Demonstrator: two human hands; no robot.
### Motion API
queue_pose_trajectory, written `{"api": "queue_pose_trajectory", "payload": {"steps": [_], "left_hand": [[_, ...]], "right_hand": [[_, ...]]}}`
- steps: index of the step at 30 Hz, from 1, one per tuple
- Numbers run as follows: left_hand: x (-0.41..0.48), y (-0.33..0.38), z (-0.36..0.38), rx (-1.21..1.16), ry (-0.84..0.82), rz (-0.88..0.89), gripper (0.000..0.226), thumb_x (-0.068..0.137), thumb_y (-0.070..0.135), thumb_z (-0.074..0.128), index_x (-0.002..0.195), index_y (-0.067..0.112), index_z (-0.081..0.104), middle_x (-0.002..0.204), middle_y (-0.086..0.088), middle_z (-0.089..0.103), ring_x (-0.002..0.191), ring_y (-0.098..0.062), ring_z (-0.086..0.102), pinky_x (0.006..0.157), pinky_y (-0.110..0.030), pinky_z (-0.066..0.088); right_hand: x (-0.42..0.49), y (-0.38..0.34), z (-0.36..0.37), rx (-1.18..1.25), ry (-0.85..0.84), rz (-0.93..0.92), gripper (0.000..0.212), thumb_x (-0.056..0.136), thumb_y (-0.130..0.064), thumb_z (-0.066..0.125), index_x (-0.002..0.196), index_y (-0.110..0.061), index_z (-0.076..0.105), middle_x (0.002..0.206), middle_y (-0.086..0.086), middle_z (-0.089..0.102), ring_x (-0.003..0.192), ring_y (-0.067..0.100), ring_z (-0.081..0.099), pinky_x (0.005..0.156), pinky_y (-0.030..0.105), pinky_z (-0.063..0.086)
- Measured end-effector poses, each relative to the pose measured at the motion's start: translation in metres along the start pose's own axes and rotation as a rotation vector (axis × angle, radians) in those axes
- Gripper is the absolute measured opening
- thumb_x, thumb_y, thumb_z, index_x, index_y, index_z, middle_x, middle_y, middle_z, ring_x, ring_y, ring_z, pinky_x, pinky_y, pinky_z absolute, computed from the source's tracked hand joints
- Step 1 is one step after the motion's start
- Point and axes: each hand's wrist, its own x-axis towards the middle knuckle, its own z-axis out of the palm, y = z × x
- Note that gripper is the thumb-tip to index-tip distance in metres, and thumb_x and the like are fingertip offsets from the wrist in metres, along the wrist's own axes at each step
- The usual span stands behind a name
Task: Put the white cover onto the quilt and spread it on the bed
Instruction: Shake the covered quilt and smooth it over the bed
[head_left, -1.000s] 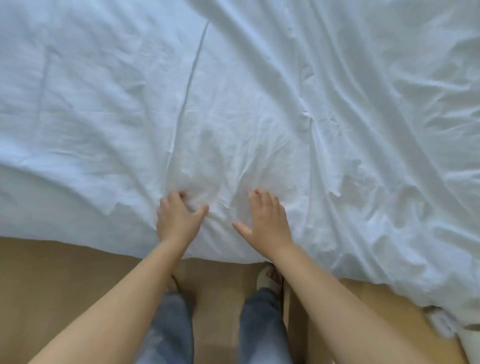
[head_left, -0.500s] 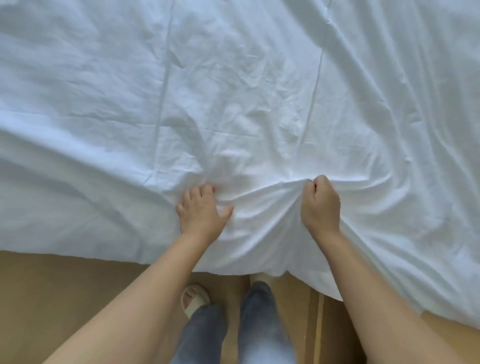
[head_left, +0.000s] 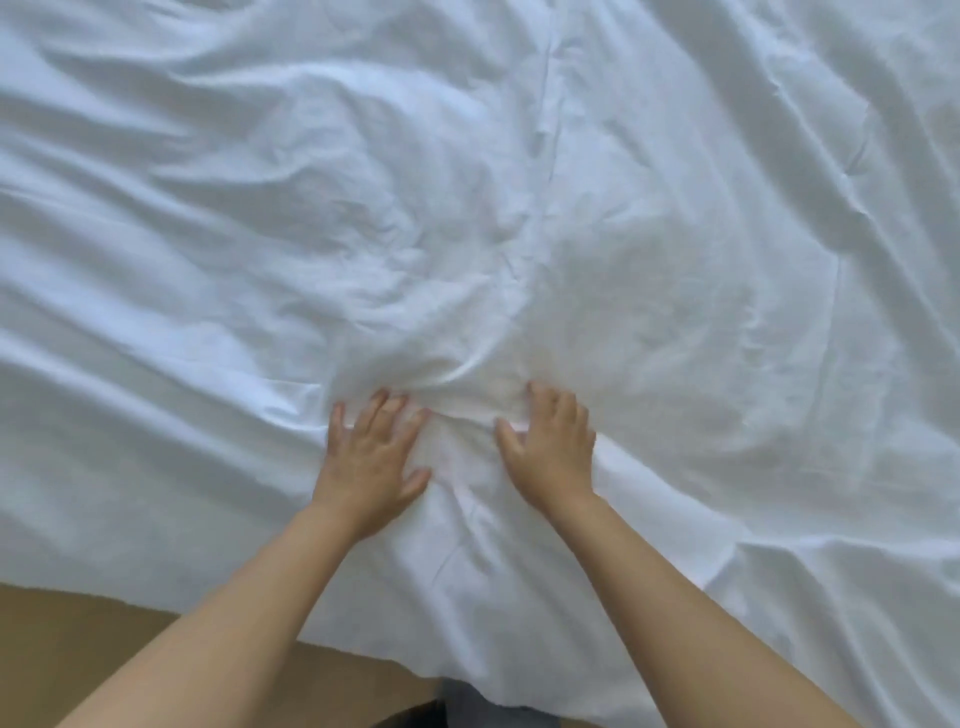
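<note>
While both palms lie flat near the lower middle, left hand (head_left: 371, 457) and right hand (head_left: 550, 441) fingers are spread on the white cover (head_left: 519, 208), which bunches just above the fingertips and fills most of the frame.

cover (head_left: 675, 260): white woven cloth, matt, v. creased | floor (head_left: 78, 639): tan, smooth, matt, poss. wood

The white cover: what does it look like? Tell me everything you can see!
The white cover is thin, soft-looking cloth, wrinkled all over, with a long seam line running up its middle. It lies spread wide and fills nearly the whole view; its near edge hangs over the brown floor. The left hand and right hand press flat on it, creases bunched between them.
</note>
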Motion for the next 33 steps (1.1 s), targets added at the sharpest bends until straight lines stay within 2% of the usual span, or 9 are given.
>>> {"api": "queue_pose_trajectory", "payload": {"steps": [3,6,9,12,15,21,28,31,33], "left_hand": [[-0.001,-0.058,-0.017,-0.026,0.012,-0.066,0.062,0.071,0.05,0.039,0.122,0.015,0.044,0.127,-0.008,0.047,0.122,-0.025,0.037,0.098,-0.062,0.035],[-0.007,-0.128,-0.038,-0.042,-0.024,-0.202,0.06,0.077,0.05,0.042,0.126,0.015,0.045,0.129,-0.012,0.056,0.126,-0.025,0.035,0.096,-0.066,0.033],[-0.019,-0.207,-0.057,-0.049,-0.074,-0.347,0.06,0.095,0.044,0.042,0.146,0.018,0.026,0.155,-0.004,0.022,0.145,-0.019,0.01,0.113,-0.053,0.007],[-0.039,-0.296,-0.073,-0.078,-0.087,-0.398,0.063,0.097,0.046,0.036,0.15,0.02,0.014,0.158,0.0,0.008,0.146,-0.017,-0.001,0.115,-0.047,-0.001],[-0.061,-0.397,-0.092,-0.098,-0.079,-0.416,0.067,0.093,0.054,0.023,0.15,0.021,0.013,0.159,0.001,0.007,0.146,-0.016,0.0,0.115,-0.046,0.002],[-0.096,-0.567,-0.127,-0.131,-0.028,-0.401,0.068,0.094,0.045,0.043,0.15,0.02,0.013,0.158,-0.002,0.01,0.146,-0.019,0.002,0.115,-0.039,0.002],[-0.071,-0.694,-0.167,-0.412,0.258,-0.679,0.102,0.076,0.055,0.068,0.151,0.02,0.007,0.155,-0.011,0.011,0.142,-0.027,0.013,0.115,-0.042,0.01],[-0.048,-0.746,-0.175,-0.733,0.092,-0.795,0.133,0.047,0.074,0.073,0.151,0.024,0.007,0.157,-0.006,0.017,0.143,-0.024,0.018,0.114,-0.043,0.016],[-0.032,-0.766,-0.18,-0.985,-0.143,-0.71,0.129,0.034,0.075,0.07,0.145,0.02,0.032,0.144,-0.003,0.045,0.13,-0.02,0.044,0.104,-0.036,0.037]], "right_hand": [[0.008,-0.077,0.028,-0.057,-0.162,-0.115,0.071,0.09,-0.049,0.05,0.149,-0.022,0.02,0.153,0.009,0.02,0.136,0.03,0.023,0.109,0.041,0.019],[0.015,-0.15,0.051,-0.065,-0.244,-0.156,0.071,0.092,-0.05,0.045,0.15,-0.026,0.011,0.157,0.006,0.008,0.143,0.027,0.01,0.115,0.042,0.013],[0.016,-0.224,0.075,-0.06,-0.296,-0.189,0.067,0.094,-0.048,0.043,0.149,-0.026,0.014,0.157,0.005,0.008,0.142,0.027,0.008,0.115,0.044,0.013],[0.01,-0.303,0.107,-0.053,-0.334,-0.17,0.067,0.093,-0.049,0.044,0.149,-0.027,0.014,0.156,0.002,0.01,0.142,0.025,0.009,0.115,0.046,0.014],[0.0,-0.387,0.146,-0.002,-0.351,-0.113,0.069,0.092,-0.052,0.045,0.149,-0.03,0.013,0.157,0.002,0.009,0.143,0.025,0.009,0.114,0.048,0.016],[-0.014,-0.546,0.21,0.047,-0.382,-0.113,0.077,0.089,-0.056,0.049,0.15,-0.035,0.006,0.158,-0.002,0.003,0.144,0.022,0.004,0.115,0.05,0.011],[0.005,-0.681,0.246,0.116,-0.378,-0.2,0.091,0.082,-0.061,0.056,0.15,-0.034,0.002,0.158,0.004,0.001,0.144,0.024,0.004,0.114,0.051,0.016],[0.022,-0.724,0.259,0.136,-0.299,-0.2,0.098,0.078,-0.064,0.059,0.15,-0.033,0.0,0.156,0.006,0.004,0.143,0.024,0.006,0.114,0.049,0.017],[0.035,-0.748,0.268,0.15,-0.236,-0.155,0.1,0.075,-0.066,0.06,0.149,-0.03,0.002,0.153,0.008,0.011,0.141,0.027,0.012,0.113,0.049,0.019]]}}
